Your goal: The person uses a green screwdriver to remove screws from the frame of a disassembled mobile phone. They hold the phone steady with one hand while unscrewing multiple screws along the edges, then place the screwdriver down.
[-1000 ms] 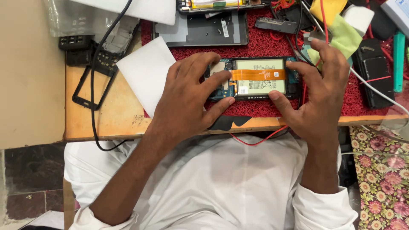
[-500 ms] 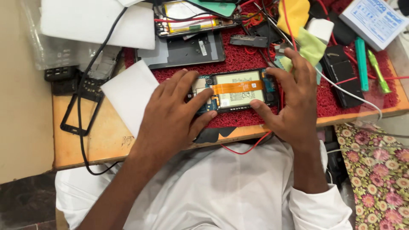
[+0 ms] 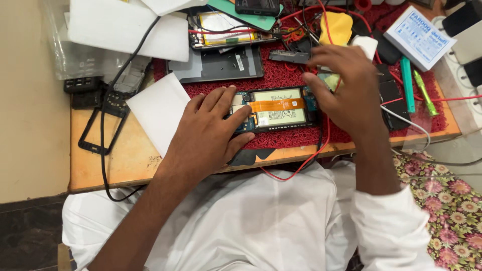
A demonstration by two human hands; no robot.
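An opened phone (image 3: 278,109) lies on a red mat (image 3: 281,75), its battery and an orange flex cable showing. My left hand (image 3: 211,133) rests flat on the phone's left end, fingers spread over the circuit board. My right hand (image 3: 344,88) hovers just above and to the right of the phone, fingers curled downward. Whether its fingertips pinch anything is hidden. A yellow-green cloth (image 3: 329,79) lies under it.
Behind the phone lie a dark back cover (image 3: 216,64) and another opened device (image 3: 223,27). A white sheet (image 3: 158,108) and a black phone frame (image 3: 98,128) sit left. A blue box (image 3: 419,37), green tools (image 3: 406,83) and red wires (image 3: 301,168) lie right.
My right hand has lifted off the phone's right end and moved up and to the right. The left hand stays on the phone. The camera has shifted, showing more of the bench.
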